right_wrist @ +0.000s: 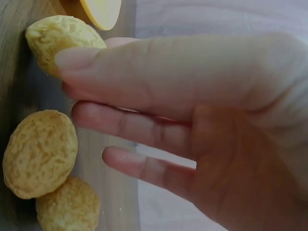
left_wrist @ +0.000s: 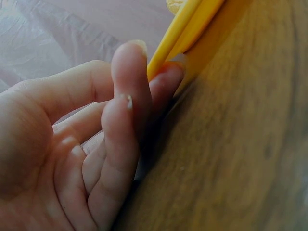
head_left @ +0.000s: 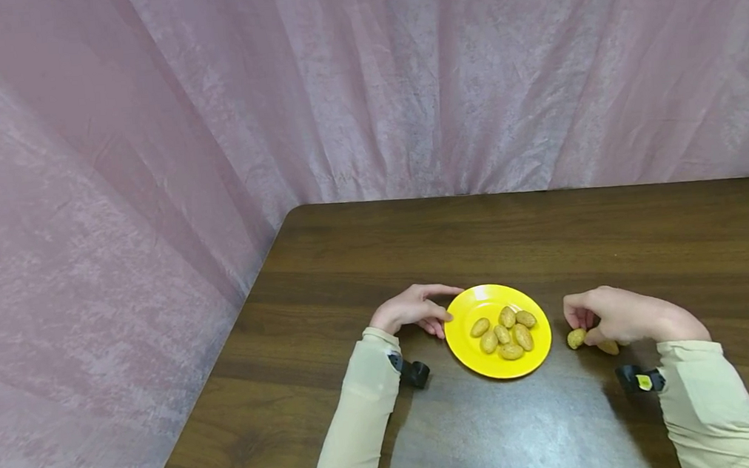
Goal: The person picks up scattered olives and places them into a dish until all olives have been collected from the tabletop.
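Note:
A yellow plate (head_left: 465, 352) lies on the table with several small potatoes (head_left: 510, 352), yellow-brown and mottled, gathered on it. At its left rim, my left hand (head_left: 415, 312) holds the edge between thumb and fingers; the left wrist view shows the plate rim (left_wrist: 180, 31) between the fingertips. To the right of the plate, my right hand (head_left: 622, 314) pinches a small potato (right_wrist: 57, 41) with thumb and index finger, low over the table. Two more small potatoes, one larger (right_wrist: 41, 154) and one partly cut off (right_wrist: 70, 207), lie beside that hand.
The brown wooden table (head_left: 282, 398) has rounded corners, with its left edge beyond my left arm. A pink curtain (head_left: 376, 100) hangs behind and to the left of it. Each wrist carries a black camera mount (head_left: 413, 373).

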A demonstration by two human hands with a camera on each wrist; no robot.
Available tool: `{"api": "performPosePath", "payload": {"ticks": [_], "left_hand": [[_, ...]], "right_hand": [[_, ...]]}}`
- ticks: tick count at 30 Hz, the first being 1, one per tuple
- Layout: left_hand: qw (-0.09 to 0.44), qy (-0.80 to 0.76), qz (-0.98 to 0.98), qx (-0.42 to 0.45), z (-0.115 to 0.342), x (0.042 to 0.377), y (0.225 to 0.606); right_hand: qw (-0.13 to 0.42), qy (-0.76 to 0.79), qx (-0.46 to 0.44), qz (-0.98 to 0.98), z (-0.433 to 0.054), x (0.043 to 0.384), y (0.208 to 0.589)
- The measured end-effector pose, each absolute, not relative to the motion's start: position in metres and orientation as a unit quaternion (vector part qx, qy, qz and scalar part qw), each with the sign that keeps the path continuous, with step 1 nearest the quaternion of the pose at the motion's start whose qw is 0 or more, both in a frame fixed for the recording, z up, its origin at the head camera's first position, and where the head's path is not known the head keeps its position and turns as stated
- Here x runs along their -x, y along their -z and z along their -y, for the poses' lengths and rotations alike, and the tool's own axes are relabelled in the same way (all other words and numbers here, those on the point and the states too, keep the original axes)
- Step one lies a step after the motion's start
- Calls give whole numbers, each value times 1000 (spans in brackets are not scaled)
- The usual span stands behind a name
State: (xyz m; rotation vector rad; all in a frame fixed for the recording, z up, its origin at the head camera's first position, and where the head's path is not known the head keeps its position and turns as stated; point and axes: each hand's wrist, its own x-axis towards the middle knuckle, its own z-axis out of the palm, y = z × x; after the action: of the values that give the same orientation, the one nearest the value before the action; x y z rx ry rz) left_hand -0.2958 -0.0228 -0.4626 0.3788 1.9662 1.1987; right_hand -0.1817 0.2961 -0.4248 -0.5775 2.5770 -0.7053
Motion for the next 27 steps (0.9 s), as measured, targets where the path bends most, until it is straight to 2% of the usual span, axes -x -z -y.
{"api": "performPosePath", "payload": {"ticks": [9, 18, 27], "left_hand": [[392, -476, -773, -147, 23, 297, 463], [393, -476, -774, -143, 24, 296, 463], [395, -480, -770, -144, 23, 296, 463]], "right_hand": [[164, 237, 219, -932, -293, 183, 416], [22, 201, 254, -946, -285, 186, 415], [-75, 195, 229, -951, -270, 186, 413]]}}
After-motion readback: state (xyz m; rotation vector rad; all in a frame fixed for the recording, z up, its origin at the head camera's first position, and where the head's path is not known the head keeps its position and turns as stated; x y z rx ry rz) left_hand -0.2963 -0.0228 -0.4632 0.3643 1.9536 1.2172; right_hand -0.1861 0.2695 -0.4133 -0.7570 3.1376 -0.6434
